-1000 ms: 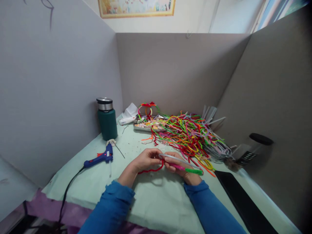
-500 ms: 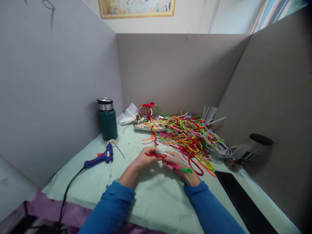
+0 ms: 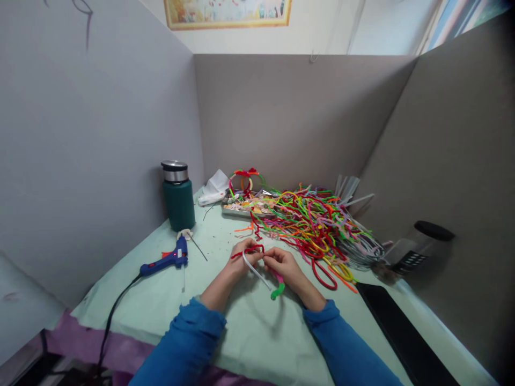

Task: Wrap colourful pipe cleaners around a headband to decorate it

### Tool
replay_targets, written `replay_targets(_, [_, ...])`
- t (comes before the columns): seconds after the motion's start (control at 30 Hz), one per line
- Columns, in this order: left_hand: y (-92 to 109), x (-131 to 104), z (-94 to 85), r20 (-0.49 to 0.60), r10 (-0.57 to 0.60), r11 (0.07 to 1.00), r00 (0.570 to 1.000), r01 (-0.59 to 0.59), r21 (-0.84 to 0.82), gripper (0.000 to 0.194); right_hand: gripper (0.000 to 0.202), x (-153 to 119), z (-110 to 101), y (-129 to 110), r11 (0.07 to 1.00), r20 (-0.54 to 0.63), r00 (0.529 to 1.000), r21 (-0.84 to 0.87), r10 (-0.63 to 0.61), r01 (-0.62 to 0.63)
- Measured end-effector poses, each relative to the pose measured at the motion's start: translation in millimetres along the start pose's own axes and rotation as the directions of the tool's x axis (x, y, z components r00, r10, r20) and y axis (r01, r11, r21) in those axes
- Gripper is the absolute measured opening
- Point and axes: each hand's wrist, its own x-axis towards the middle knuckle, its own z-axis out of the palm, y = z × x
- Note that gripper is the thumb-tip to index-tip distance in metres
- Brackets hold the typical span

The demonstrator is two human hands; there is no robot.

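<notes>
Low over the table, my left hand (image 3: 240,258) is closed on a red pipe cleaner (image 3: 243,252) that bends up near its fingertips. My right hand (image 3: 285,266) pinches at the same spot, its fingertips meeting those of the left. From between the hands a white strip (image 3: 257,272) curves down toward me. Beside it hangs a pink and green pipe cleaner piece (image 3: 278,290), its green end curled. How these pieces join is hidden by my fingers.
A blue glue gun (image 3: 167,261) and a green bottle (image 3: 178,201) stand left. Behind my hands are a metal tray (image 3: 237,213) of small pieces and a heap of pipe cleaners (image 3: 309,214). A black flat object (image 3: 396,321) and a dark-lidded jar (image 3: 418,246) lie right.
The white strip and the pink-green piece have swung from pointing right to hanging down toward me. My right hand has turned, and its fingertips now pinch beside my left ones.
</notes>
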Motion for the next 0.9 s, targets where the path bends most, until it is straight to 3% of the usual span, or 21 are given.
replay_targets(0.27, [14,-5,0.2,0.079,0.085,0.996,0.993,-0.087,0.032,0.019,0.029,0,-9,7,0.993,0.053,0.997,0.094,0.063,-0.068])
replay_targets(0.57, [24,-8,-7.0,0.148,0.277,0.933,0.949,-0.303,0.194,0.023,0.025,2,-13,8,0.979,0.067,0.995,0.186,0.077,-0.088])
replay_targets(0.9, [10,-2,-4.6,0.094,0.134,0.964,0.987,-0.152,0.218,0.025,0.029,1,-12,11,0.982,0.021,0.998,0.177,0.067,-0.069])
